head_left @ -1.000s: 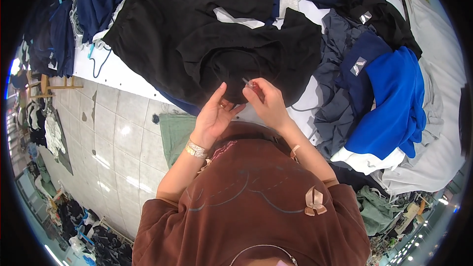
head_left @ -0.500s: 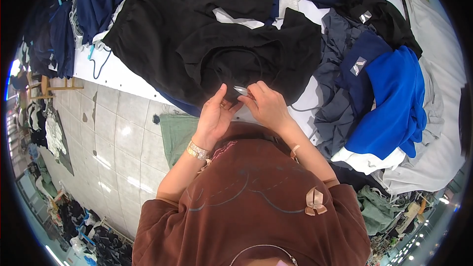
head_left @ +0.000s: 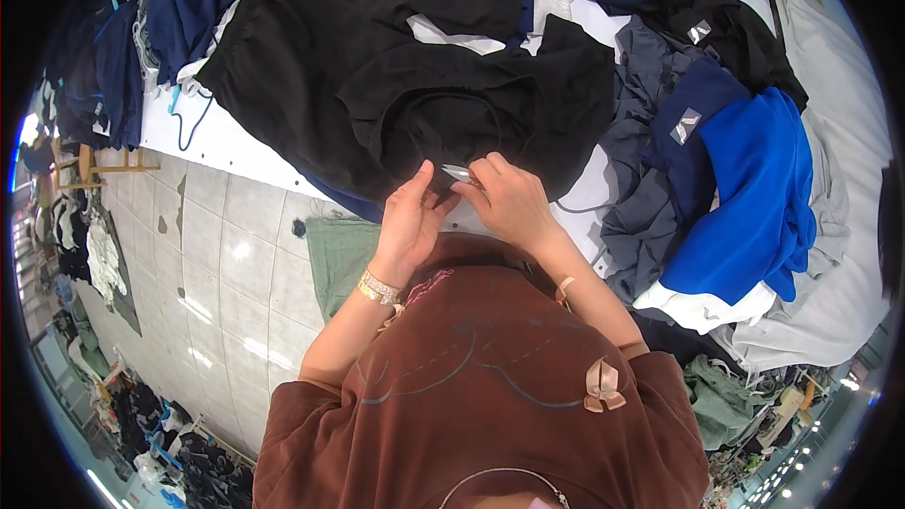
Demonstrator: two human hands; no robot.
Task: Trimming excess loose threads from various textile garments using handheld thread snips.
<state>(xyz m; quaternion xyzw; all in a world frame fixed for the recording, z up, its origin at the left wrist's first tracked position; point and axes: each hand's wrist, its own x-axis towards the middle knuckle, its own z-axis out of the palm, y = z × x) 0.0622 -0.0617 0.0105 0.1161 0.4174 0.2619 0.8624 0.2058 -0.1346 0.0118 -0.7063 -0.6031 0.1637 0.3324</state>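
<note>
The black garment [head_left: 311, 75] is spreading out just beyond both hands. The right hand [head_left: 509, 196] is gripping silver snips [head_left: 456, 172], blades pointing left; the left hand [head_left: 407, 231] is curling at the garment's near edge, its grip unclear. Forearms are angling inward! Clothes [head_left: 754, 193] are heaping right on the white worktop [head_left: 247, 156], tiled floor [head_left: 255, 273] showing left.
</note>
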